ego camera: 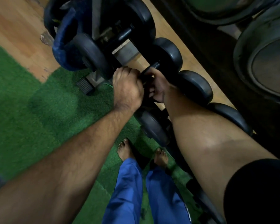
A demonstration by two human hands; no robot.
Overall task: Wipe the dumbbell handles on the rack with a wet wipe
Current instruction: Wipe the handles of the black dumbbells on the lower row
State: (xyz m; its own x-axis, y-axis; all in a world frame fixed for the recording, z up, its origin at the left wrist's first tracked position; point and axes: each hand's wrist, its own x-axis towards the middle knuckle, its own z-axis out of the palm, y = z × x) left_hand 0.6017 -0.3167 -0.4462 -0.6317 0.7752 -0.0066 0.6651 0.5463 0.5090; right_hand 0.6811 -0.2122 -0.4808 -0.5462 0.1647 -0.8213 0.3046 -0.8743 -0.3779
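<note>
1. Both hands are curled around the handle (153, 66) of one dumbbell on the rack (124, 51): the left hand (128, 89) clenches it from above, and the right hand (158, 88) grasps it just beside.
2. No wipe can be made out between the fingers; the frame is blurred there.
3. More black dumbbells (196, 86) sit in a row along the rack.
4. Below lie green turf (39, 110), bare feet (124, 151) and blue trousers (129, 191).

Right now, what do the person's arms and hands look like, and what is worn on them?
Both forearms are bare. The left hand and right hand wear no gloves, rings or watch that show. A black sleeve covers the right upper arm.
</note>
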